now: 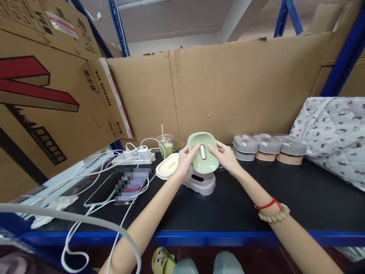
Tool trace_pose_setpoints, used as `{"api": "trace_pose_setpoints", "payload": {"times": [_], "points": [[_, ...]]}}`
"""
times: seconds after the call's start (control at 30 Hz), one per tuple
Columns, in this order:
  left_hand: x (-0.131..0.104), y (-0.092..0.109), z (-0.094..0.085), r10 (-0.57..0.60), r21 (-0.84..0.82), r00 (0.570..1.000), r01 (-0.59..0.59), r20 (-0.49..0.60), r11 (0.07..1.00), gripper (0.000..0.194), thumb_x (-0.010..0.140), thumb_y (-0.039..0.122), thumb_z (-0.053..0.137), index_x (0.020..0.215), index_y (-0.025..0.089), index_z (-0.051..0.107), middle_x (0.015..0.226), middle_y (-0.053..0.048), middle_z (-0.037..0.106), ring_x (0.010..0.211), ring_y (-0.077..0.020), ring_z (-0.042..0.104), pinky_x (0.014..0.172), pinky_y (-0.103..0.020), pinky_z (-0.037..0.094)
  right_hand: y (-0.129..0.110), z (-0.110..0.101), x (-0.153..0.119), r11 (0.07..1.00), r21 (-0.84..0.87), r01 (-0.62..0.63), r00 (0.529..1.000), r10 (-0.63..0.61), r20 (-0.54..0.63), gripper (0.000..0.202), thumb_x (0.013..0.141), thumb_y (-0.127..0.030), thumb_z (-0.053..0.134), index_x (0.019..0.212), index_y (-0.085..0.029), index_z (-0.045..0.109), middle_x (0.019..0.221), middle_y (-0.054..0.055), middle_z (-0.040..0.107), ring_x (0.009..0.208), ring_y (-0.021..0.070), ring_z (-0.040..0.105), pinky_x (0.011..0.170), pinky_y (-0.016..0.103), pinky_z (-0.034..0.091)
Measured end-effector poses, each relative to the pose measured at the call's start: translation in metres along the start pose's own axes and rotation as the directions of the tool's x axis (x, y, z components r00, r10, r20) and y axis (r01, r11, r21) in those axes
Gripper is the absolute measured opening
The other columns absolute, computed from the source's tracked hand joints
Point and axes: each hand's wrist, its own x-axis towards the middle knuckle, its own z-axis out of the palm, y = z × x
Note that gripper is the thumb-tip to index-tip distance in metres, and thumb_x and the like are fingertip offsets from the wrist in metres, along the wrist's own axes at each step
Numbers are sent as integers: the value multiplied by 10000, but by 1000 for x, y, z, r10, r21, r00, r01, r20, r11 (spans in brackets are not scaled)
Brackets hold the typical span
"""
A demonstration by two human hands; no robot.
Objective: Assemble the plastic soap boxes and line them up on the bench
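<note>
My left hand (pixel 186 159) and my right hand (pixel 226 155) hold a pale green, rounded-square plastic dish (pixel 206 165) from its two sides. Both thumbs lie on its glossy upper face, beside a beige oblong piece (pixel 202 152) at its middle; most other fingers are hidden behind it. The dish is tilted toward me. Under it, a light grey plastic base (pixel 203 186) with a dark oval slot rests on the black tabletop (pixel 228 209). A cream-coloured shallow plastic part (pixel 163 170) sits left of the base, partly covered by my left hand.
Several lidded plastic boxes (pixel 266 146) line the back right, near a patterned cloth (pixel 336 133). A drink cup (pixel 167 146), a power strip (pixel 151 157), a phone (pixel 132 186) and loose white cables (pixel 85 217) occupy the left. Cardboard (pixel 222 91) walls the back.
</note>
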Motion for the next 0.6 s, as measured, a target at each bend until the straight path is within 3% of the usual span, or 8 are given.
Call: {"api": "trace_pose_setpoints", "payload": {"times": [0.1,0.17,0.27,0.33,0.43,0.6], "points": [[1,0,1,-41,-95,997,34,-70,995,250,531,293,762,715,161,654,687,-21,682,745,-188,643,700,-275,486,14,-7,6,989,-146,7,993,-24,-118,563,803,-620,444,1136,-208,635,974,79,706,868,231,663,751,383,542],[4,2,1,-122,-193,982,94,-141,977,138,603,258,678,695,164,636,635,-9,664,691,-173,640,682,-270,494,26,-16,10,941,-338,-11,977,-61,-203,538,830,-587,406,1175,-228,608,1018,90,680,925,244,647,788,415,529],[9,9,-3,-240,-333,959,180,-149,926,85,662,232,534,664,176,598,560,5,627,637,-170,639,642,-272,508,44,-28,10,720,-693,-33,973,-136,-187,499,765,-491,564,1197,-244,597,1176,120,602,1127,303,555,921,482,461],[11,12,-5,-277,-358,954,222,-111,907,122,675,238,484,663,176,588,549,0,619,637,-182,646,624,-284,516,52,-30,8,568,-821,-57,985,-102,-138,521,733,-447,621,1209,-238,593,1279,142,530,1222,336,481,969,503,422],[12,14,-6,-306,-322,950,270,-67,907,139,675,256,478,663,174,588,565,-14,626,685,-208,661,642,-303,527,57,-27,6,491,-866,-95,992,-29,-125,573,697,-458,665,1227,-260,570,1322,139,487,1200,349,505,941,496,442],[10,8,-6,-262,-224,965,256,0,940,140,658,285,550,717,176,615,679,-37,682,808,-234,667,736,-319,525,54,-17,5,527,-830,-180,977,-5,-215,488,610,-375,718,1066,-261,587,1198,109,541,976,311,633,814,434,500]]}}
